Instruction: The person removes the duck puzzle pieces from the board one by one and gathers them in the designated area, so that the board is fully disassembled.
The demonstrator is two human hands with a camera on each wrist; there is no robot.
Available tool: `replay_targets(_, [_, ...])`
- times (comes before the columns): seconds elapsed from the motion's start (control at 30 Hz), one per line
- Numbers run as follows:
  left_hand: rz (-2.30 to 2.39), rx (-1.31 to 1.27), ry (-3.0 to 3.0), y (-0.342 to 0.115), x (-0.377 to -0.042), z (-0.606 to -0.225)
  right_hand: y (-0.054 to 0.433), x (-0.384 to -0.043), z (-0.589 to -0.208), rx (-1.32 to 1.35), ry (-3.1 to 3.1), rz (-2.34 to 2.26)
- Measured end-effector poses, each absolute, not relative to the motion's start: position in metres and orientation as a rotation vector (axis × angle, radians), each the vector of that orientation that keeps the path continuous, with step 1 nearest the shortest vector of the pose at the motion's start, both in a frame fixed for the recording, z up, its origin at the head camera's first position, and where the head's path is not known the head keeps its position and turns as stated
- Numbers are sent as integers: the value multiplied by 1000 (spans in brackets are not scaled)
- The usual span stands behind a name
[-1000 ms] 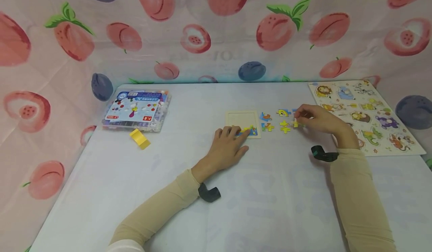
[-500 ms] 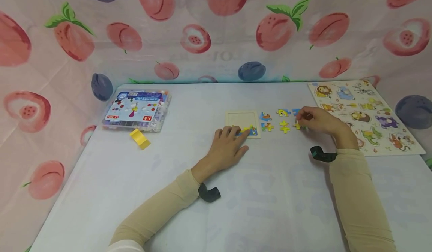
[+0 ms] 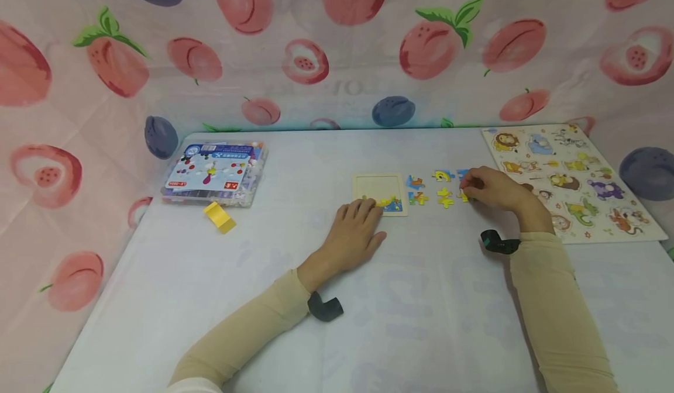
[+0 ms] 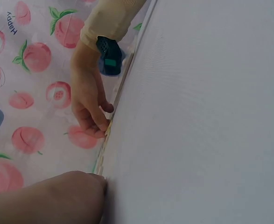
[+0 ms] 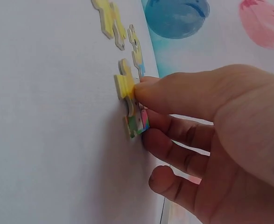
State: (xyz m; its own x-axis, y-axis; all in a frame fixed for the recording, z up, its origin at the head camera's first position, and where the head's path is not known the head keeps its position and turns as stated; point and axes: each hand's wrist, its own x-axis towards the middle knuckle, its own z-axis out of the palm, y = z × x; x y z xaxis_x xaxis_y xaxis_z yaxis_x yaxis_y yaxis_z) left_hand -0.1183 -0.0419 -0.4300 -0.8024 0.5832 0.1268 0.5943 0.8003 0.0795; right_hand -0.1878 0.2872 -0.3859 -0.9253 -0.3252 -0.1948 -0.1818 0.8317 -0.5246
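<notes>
My left hand [image 3: 347, 238] rests with its fingers spread at the lower left of a small wooden puzzle tray [image 3: 354, 185]. Joined yellow and blue pieces [image 3: 392, 204] line the tray's lower edge, partly covered by those fingers. To the right of the tray, my right hand [image 3: 495, 189] pinches a yellow puzzle piece with a green and pink end [image 5: 125, 87] between thumb and fingers, low at the table surface. Several loose puzzle pieces [image 3: 444, 197] lie between the tray and this hand. In the left wrist view the right hand's fingertips meet the table, the piece hardly visible.
An animal picture board [image 3: 602, 165] lies at the right, partly behind my right wrist. Back left stands a clear plastic box [image 3: 258, 173] with a blue label, a folded yellow strip [image 3: 218, 217] in front. A peach-patterned cloth [image 3: 337, 48] hangs behind the table.
My left index finger has drawn back slightly, uncovering more of the joined pieces. My right hand has shifted a little toward me, and the piece at its fingertips has moved slightly right.
</notes>
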Motion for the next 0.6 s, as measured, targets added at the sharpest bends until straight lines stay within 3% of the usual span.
replay_targets(0.37, [-259,-1044,-2906,-53,-122,-425,285,-188,-386,-361,2736,-770])
replay_targets(0.6, [-726,-1052,-2839,-62,-140,-420,266,-189,-378,-424,2839,-850])
